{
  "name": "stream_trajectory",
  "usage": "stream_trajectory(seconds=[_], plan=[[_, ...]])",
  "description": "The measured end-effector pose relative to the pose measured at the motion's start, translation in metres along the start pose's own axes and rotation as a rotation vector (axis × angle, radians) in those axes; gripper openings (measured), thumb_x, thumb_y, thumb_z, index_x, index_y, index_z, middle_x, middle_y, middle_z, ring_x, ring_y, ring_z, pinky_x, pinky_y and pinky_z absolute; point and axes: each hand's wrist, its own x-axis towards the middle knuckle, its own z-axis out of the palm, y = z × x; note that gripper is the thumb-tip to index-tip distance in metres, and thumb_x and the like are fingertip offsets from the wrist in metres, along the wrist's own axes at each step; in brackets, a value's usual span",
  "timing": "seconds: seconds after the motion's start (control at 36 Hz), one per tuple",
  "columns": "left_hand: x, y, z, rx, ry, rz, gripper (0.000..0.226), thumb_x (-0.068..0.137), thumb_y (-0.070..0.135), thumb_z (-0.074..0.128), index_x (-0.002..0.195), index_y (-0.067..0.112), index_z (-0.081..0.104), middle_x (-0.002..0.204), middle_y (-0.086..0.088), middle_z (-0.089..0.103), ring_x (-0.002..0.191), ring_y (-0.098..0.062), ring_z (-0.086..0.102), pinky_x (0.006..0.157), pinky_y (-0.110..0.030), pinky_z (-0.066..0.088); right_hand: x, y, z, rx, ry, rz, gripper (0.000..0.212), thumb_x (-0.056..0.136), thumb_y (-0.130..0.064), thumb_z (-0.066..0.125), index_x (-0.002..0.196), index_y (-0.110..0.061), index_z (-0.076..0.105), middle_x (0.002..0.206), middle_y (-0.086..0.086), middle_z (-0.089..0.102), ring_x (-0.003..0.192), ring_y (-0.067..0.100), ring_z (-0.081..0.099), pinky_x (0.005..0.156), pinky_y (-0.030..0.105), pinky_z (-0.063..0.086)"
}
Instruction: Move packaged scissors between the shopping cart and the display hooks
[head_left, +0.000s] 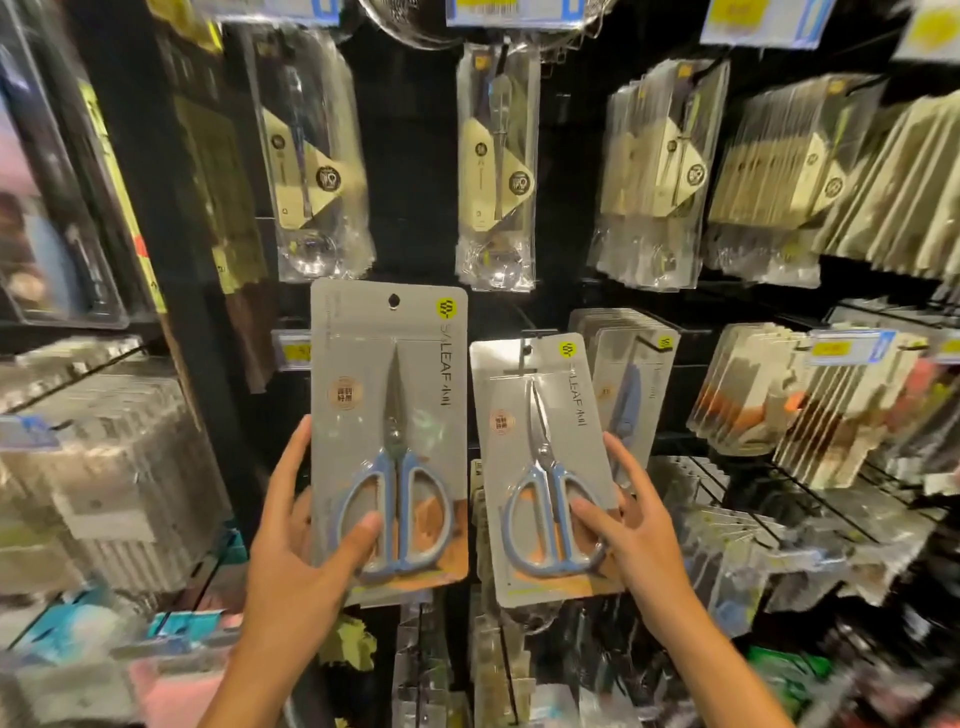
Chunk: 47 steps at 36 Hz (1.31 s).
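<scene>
Two scissor packs, long axes upright, blades up. Left pack (388, 436) is being held clear of the rack, left hand (301, 540) fingers clamped on its lower edge. Right pack (540, 467) is apparently hanging at its hook (524, 345), right hand (631, 525) fingers clamped on it.

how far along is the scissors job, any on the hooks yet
Done: more scissor packs already hang on a hook to the right. In hand: the left hand holds one pack free of any hook; the right hand holds another pack at a hook. Left: hanging the left pack. The cart is out of view.
</scene>
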Motion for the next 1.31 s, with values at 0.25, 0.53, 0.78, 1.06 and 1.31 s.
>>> stream_trajectory(seconds=[0.25,0.53,0.78,1.06,1.31], plan=[[0.017,-0.005,0.004,0.013,-0.002,0.026,0.091,0.079,0.018,0.076,0.146,0.06,0.032,0.134,0.036,0.057,0.118,0.008,0.06,0.084,-0.011,0.054,0.023,0.023,0.006,-0.149,-0.003,-0.052,0.067,0.096,-0.011,0.063,0.148,-0.042,0.035,0.109,-0.027,0.071,0.101,0.007,0.069,0.075,0.027,0.061],[0.033,-0.001,0.011,0.003,0.044,0.058,0.092,0.078,0.015,0.075,0.146,0.06,0.033,0.137,0.022,0.061,0.122,-0.004,0.062,0.097,-0.033,0.054,0.073,0.071,0.021,-0.432,0.101,-0.172,0.066,0.101,-0.042,0.054,0.152,-0.057,0.016,0.107,0.028,0.06,0.072,0.039,0.063,0.066,0.058,0.055],[0.045,0.001,0.019,0.011,0.109,0.078,0.093,0.079,0.007,0.074,0.15,0.05,0.033,0.126,0.035,0.063,0.118,-0.001,0.064,0.089,-0.014,0.054,0.143,0.103,0.036,-0.549,0.01,-0.083,0.072,0.107,-0.032,0.041,0.15,-0.06,-0.009,0.085,0.017,0.068,0.068,0.042,0.063,0.059,0.055,0.054],[0.052,0.006,0.028,0.013,0.122,0.093,0.094,0.078,0.01,0.074,0.151,0.051,0.031,0.124,0.031,0.066,0.117,-0.002,0.065,0.095,-0.018,0.053,0.173,0.097,0.045,-0.596,-0.043,-0.002,0.073,0.108,-0.021,0.036,0.151,-0.056,-0.013,0.132,0.014,0.06,0.108,0.044,0.064,0.091,0.061,0.053],[0.05,0.003,0.025,0.014,0.075,0.108,0.094,0.077,0.013,0.074,0.151,0.052,0.031,0.131,0.027,0.064,0.121,-0.007,0.065,0.098,-0.024,0.053,0.149,0.094,0.037,-0.55,-0.121,-0.062,0.069,0.106,-0.028,0.044,0.159,-0.039,0.001,0.166,-0.001,0.017,0.152,0.019,0.021,0.123,0.046,0.026]])
